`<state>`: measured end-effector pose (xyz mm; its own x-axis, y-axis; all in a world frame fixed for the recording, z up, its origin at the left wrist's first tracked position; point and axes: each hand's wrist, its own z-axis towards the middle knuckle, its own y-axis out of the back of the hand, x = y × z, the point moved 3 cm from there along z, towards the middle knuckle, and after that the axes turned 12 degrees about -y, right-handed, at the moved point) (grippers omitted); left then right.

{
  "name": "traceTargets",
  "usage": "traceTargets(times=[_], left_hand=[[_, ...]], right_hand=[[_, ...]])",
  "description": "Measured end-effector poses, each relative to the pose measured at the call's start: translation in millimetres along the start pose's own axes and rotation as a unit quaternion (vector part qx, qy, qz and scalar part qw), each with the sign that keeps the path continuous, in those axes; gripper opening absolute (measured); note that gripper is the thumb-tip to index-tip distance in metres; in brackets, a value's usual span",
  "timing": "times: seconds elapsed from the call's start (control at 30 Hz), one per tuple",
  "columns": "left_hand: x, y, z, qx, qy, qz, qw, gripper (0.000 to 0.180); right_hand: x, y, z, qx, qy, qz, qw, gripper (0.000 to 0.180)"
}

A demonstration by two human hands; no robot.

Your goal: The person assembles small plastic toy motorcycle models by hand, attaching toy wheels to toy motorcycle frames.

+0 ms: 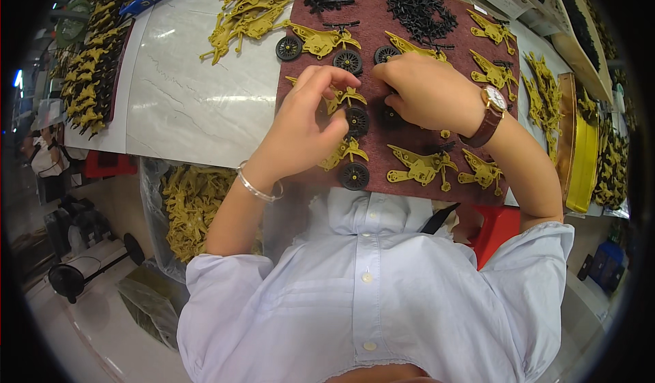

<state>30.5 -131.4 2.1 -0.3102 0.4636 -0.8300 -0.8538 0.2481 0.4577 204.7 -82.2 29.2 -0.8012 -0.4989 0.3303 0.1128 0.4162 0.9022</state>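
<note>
My left hand (306,118) is over a yellow toy motorbike frame (349,98) on the maroon mat (447,177). Its thumb and index finger are curved and apart, the thumb close to a black spoked wheel (356,120). To its right, my right hand (426,90) is closed, knuckles up. What its fingers grip, if anything, is hidden beneath it. A black wheel (386,53) and a yellow frame (417,47) show just beyond it. Nearest me lies another wheel (354,175) fitted to a frame. A frame with two wheels (318,41) lies beyond my left hand.
Black small parts (419,11) are heaped at the mat's far side. More yellow frames (416,166) lie on the mat's right part. Yellow pieces (251,11) pile on the white table (205,96). Below its edge sits a plastic bag of yellow parts (194,209).
</note>
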Motion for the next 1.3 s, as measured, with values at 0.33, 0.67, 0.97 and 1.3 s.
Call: traceTargets(times=[0.33,0.67,0.97,1.3], left_hand=[[-41,-31,-19,0.142,0.053,-0.169,0.974,0.026],[-41,-62,-22,0.161,-0.056,-0.049,0.984,0.028],[-47,-67,-20,0.166,-0.016,-0.040,0.985,0.026],[-57,-63,-21,0.155,-0.074,0.182,0.968,0.030]], right_hand=[[-46,18,-35,-0.044,-0.099,0.437,0.893,0.013],[-64,7,-102,-0.131,-0.156,0.621,0.757,0.015],[-66,-4,-122,-0.136,-0.178,0.660,0.717,0.017],[-58,-16,-128,-0.166,-0.147,0.678,0.701,0.016]])
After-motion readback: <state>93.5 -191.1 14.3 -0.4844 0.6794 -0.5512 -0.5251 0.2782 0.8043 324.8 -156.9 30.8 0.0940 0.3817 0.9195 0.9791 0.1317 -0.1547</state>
